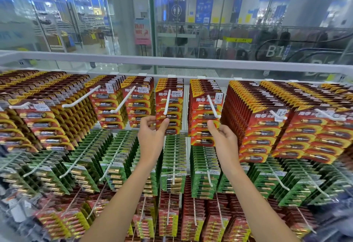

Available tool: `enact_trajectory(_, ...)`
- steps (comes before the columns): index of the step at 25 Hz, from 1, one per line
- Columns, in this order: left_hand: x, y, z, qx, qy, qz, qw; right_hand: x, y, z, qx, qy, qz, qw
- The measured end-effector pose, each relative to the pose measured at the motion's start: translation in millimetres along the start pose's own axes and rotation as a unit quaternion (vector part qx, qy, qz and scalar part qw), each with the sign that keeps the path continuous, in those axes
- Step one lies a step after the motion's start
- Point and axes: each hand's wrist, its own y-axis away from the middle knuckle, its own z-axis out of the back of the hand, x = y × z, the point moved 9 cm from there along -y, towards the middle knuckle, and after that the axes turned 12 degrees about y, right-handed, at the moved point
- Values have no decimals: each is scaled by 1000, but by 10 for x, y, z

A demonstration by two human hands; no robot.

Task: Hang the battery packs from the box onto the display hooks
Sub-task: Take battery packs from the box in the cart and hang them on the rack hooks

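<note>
As left hand [150, 134] and right hand [224, 136] pinch 南孚 packs [169, 109], 12.00 stickers [177, 94]

Red battery packs [175, 108] hang upright in rows on white display hooks [167, 102].

We are in a shop: rows of price-labelled battery packs [169, 106] hang on white display hooks [166, 102], and beyond the glass wall [191, 22] lie store aisles and an escalator [305, 51].
</note>
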Motion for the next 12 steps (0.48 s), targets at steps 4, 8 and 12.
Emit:
enact_trajectory(4,23,177,134,3,-43,-12,999,-123,175,64,-16,43,-6,999)
enact_trajectory(8,6,436,248,33,-95,-35,994,-198,465,104,-23,103,0,994)
enact_trajectory(12,50,737,364,72,-136,-39,987,-247,770,99,-14,192,5,981)
